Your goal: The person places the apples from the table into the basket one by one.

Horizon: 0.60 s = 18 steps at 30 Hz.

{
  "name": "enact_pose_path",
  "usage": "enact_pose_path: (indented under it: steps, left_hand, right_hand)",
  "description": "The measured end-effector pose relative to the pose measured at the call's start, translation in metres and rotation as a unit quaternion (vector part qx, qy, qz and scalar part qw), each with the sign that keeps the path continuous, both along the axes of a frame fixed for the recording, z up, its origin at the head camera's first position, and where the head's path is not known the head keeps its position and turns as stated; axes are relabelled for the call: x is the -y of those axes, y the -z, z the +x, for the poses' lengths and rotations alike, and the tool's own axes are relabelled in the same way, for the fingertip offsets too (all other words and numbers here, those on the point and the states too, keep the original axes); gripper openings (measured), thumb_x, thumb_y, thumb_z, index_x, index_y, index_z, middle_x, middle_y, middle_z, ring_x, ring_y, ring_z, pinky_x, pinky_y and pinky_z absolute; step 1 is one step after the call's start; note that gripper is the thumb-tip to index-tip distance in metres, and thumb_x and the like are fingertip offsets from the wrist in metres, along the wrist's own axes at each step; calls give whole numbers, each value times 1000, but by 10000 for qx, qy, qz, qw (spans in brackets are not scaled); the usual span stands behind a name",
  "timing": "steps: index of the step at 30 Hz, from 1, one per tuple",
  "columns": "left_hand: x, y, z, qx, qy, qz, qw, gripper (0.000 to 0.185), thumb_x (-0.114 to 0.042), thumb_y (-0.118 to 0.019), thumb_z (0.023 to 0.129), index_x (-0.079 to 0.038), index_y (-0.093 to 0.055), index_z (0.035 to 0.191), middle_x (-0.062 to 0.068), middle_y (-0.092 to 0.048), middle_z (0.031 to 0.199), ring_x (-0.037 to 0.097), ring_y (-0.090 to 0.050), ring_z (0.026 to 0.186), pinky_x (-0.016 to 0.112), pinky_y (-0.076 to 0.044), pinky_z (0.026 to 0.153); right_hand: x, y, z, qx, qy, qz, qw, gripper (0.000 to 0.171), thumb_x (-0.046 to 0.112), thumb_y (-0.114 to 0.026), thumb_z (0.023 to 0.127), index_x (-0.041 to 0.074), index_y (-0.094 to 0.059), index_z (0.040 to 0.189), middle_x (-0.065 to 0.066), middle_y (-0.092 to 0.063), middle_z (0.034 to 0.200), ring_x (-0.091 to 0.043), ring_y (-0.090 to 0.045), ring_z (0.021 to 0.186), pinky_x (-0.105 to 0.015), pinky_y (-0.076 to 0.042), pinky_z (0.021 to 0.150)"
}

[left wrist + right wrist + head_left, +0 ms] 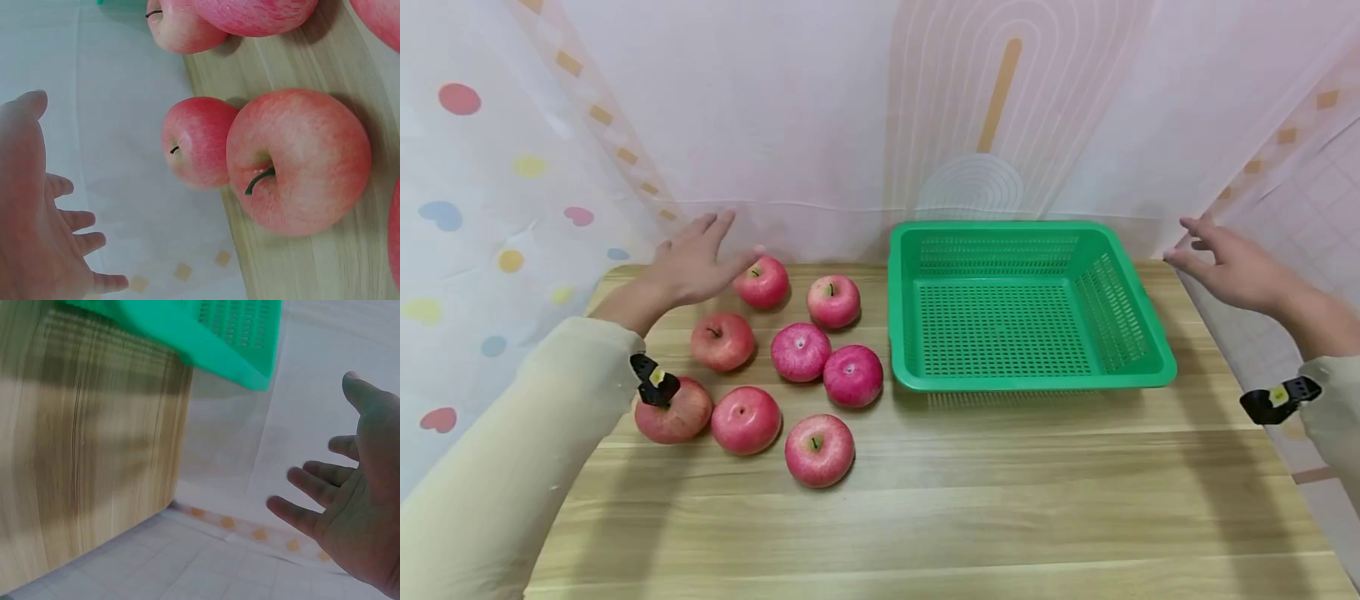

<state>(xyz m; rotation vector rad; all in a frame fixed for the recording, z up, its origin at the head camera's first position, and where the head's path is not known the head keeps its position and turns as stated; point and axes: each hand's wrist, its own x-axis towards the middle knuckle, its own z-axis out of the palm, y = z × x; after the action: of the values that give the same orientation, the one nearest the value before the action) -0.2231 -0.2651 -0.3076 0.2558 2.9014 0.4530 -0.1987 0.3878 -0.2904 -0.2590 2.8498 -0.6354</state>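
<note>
Several red apples lie in a cluster on the left half of the wooden table (970, 492). My left hand (696, 260) hovers open above the table's back left corner, its thumb close to the rearmost apple (762, 282), holding nothing. In the left wrist view the left hand (37, 219) shows spread fingers, apart from that rear apple (197, 150) and a bigger apple (297, 162). An empty green basket (1138, 354) stands at the back right. My right hand (1228, 265) floats open past the table's right edge, beside the basket; the right wrist view shows the right hand (350, 500) with fingers spread.
Pale patterned curtains (820, 108) close in the table at the back and both sides. The front half of the table is bare wood. The table's right edge (178, 444) drops to a tiled floor (187, 562). A corner of the green basket (219, 337) overhangs that edge.
</note>
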Motion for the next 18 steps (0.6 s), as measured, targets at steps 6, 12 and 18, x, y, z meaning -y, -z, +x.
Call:
enact_pose_path:
  steps: [6,12,18]
  left_hand:
    - [11,-3,3,23,-36,233,9997,96,-69,-35,100,0,-9,162,32,-11,164,52,-10,150,73,-13,114]
    - [24,-6,9,113,-8,568,9983,93,-62,-42,101,3,-12,161,34,-13,163,51,-11,150,68,-14,117]
    - [33,-11,15,223,-3,898,9957,90,-56,-46,103,4,-12,160,33,-13,163,53,-16,148,68,-17,116]
  right_hand:
    - [8,1,1,396,148,-581,9974,72,37,-37,111,-10,-9,158,-43,-31,148,-57,-39,132,-45,-53,96]
    - [10,6,0,935,312,-1269,9870,74,40,-37,110,-10,-9,158,-40,-32,150,11,-53,98,-24,-59,80]
    - [12,17,0,1626,336,-1530,9742,79,44,-34,111,-8,-1,159,-38,-23,157,-9,-60,117,-41,-57,92]
